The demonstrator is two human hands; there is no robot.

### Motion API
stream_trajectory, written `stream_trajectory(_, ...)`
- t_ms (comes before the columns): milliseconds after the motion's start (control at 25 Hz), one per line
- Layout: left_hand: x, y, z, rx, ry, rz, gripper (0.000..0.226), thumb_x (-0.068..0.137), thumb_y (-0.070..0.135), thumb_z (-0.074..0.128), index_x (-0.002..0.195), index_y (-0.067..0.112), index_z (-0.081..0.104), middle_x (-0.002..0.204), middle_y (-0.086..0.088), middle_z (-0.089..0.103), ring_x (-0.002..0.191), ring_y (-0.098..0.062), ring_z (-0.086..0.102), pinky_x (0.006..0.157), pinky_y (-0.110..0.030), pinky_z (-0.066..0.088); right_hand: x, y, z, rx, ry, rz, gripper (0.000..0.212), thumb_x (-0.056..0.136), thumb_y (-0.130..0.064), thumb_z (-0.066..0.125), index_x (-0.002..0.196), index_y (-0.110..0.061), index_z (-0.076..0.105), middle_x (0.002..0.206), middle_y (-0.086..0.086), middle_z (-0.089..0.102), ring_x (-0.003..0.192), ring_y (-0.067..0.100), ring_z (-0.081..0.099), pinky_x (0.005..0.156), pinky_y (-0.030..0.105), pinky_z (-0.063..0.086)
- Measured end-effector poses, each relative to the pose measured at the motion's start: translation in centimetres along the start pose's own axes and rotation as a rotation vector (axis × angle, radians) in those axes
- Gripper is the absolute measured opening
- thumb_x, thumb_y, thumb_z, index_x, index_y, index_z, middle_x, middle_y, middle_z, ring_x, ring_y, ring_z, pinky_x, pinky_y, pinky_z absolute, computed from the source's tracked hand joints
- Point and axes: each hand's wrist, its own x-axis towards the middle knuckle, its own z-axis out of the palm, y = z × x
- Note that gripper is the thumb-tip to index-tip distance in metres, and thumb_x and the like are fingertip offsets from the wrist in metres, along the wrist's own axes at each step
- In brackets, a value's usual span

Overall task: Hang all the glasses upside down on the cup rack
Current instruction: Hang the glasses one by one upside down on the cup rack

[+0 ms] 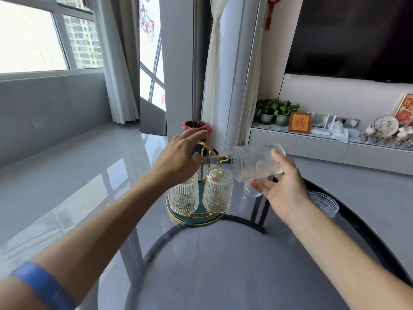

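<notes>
A cup rack (210, 153) of gold wire on a round green base stands at the far side of the grey table (223, 269). Two ribbed clear glasses hang on it upside down, one on the left (184, 198) and one on the right (218, 193). My left hand (178, 157) lies over the rack's top left with fingers stretched out and the thumb beside the gold loop. Right of the rack, my right hand (283, 191) holds a third glass (250, 162) tipped on its side, mouth toward the rack. Another glass (251, 191) is partly hidden behind that hand.
A further glass (324, 203) stands on the table near its right edge. Behind the rack, on the floor, is a bin with a red liner (197, 128). A low cabinet (312, 144) with plants and ornaments runs along the right wall.
</notes>
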Motion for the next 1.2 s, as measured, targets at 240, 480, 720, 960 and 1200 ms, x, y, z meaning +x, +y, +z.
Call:
stream_trajectory(240,2.2,-3.1,1.0,0.256,-0.196,0.168,0.057,0.085,0.017,0.043,0.14,0.023,0.053,0.148,-0.01,0.05,0.13,-0.032,0.052,0.11,-0.053,0.036,7.2,-2.7,3.5,-0.684,-0.198,-0.501,0.039,0.081,-0.021,0.078,0.116,-0.029,0.064,0.126,0.001,0.061,0.117,0.028,0.058,0.088,0.043,0.053)
stream_trajectory(480,2.4,-3.6,0.4,0.194,-0.139,0.236,0.058,0.076,0.015,0.043,0.131,0.024,0.063,0.136,-0.001,0.063,0.11,-0.029,0.066,0.089,-0.042,0.053,10.9,-1.5,4.0,-1.022,-0.296,-0.505,0.053,0.078,-0.018,0.082,0.127,-0.022,0.063,0.136,0.005,0.058,0.129,0.016,0.048,0.11,0.039,0.036)
stream_trajectory(720,1.8,-4.1,1.2,0.197,-0.08,0.19,0.056,0.079,0.013,0.048,0.133,0.025,0.06,0.141,-0.002,0.058,0.113,-0.032,0.065,0.095,-0.047,0.05,11.0,1.6,3.7,-1.299,-0.388,-0.491,0.058,0.077,-0.026,0.082,0.131,-0.031,0.06,0.127,-0.003,0.066,0.116,0.016,0.058,0.098,0.029,0.041)
stream_trajectory(960,1.9,-4.3,1.8,0.2,-0.121,0.124,0.062,0.081,0.016,0.044,0.142,0.026,0.051,0.153,-0.004,0.044,0.131,-0.029,0.052,0.11,-0.051,0.036,11.7,4.3,2.6,-1.277,-0.394,-0.409,0.056,0.082,-0.019,0.078,0.131,-0.039,0.058,0.144,-0.002,0.051,0.078,0.0,0.055,0.064,0.014,0.041)
stream_trajectory(1200,1.0,-3.3,3.0,0.278,-0.223,0.034,0.071,0.089,0.014,0.044,0.155,0.027,0.02,0.165,-0.003,0.014,0.151,-0.025,0.013,0.121,-0.056,0.009,9.2,5.5,1.3,-1.273,-0.292,-0.348,0.078,0.09,-0.005,0.064,0.145,-0.05,0.031,0.164,0.001,0.01,0.145,0.027,0.024,0.099,0.037,0.038)
